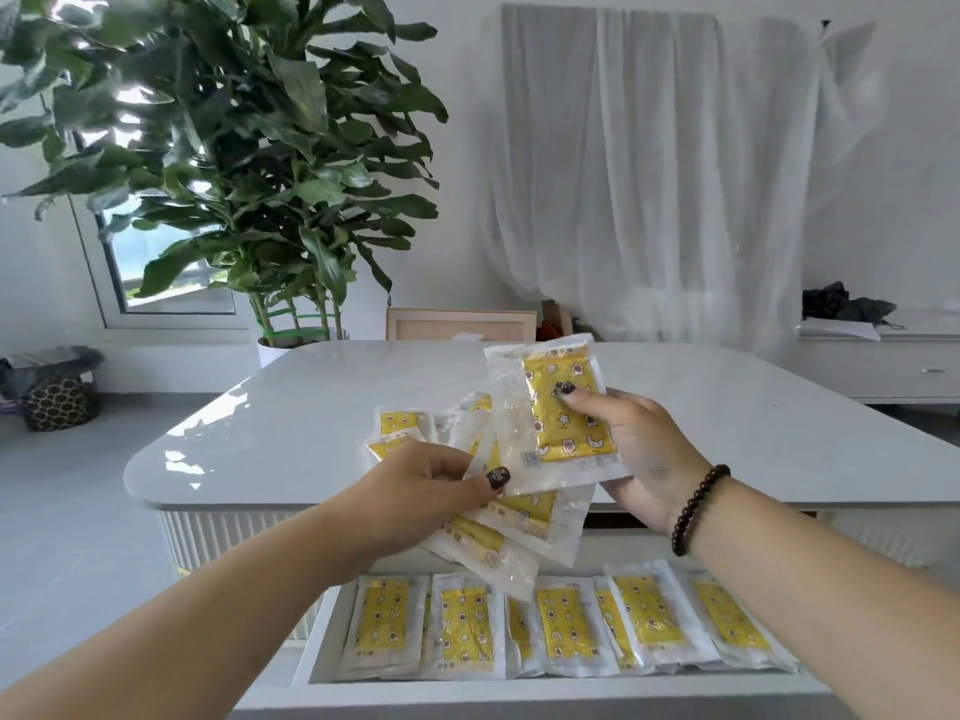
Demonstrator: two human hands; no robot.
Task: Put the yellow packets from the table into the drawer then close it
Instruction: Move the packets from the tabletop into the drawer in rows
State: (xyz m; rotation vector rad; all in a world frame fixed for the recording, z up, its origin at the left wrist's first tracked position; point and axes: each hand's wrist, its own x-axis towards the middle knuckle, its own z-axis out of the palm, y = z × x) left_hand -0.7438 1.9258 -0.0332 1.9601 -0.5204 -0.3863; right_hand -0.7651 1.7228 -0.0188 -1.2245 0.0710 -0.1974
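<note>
**Sorting slippery yellow packets into a table drawer**

Standing right by the table here. The yellow packets are in three spots: one held up in the right hand (631, 449), a fanned bunch (511, 532) in the left hand (431, 491), and a neat row (566, 623) already lying in the open drawer (519, 691) directly below both hands. A couple more packets (400, 426) sit on the tabletop just beyond the left hand's knuckles.

Right hand is pinching a single packet (563, 407) with thumb on the printed face and fingers behind. Left hand is closed around the bunch, thumb clamped on top, packets splaying out under it.

How I'd do this bit: looks like one is being peeled off the bunch, so keep the left thumb pressed down or the whole fan will slide. Lay the single flat, beside the row below rather than dropping it on edge, so the drawer shuts clean later.

Material-wise: flat rectangular sachets, clear crinkly plastic with wide sealed borders, yellow insert printed with little cartoon faces and stars. Glossy, so slippery against each other, I'd guess. The white table (311, 407) top is smooth and shiny with rounded corners, and there's ribbed panelling under it. The right wrist wears a dark beaded bracelet (698, 506).
</note>
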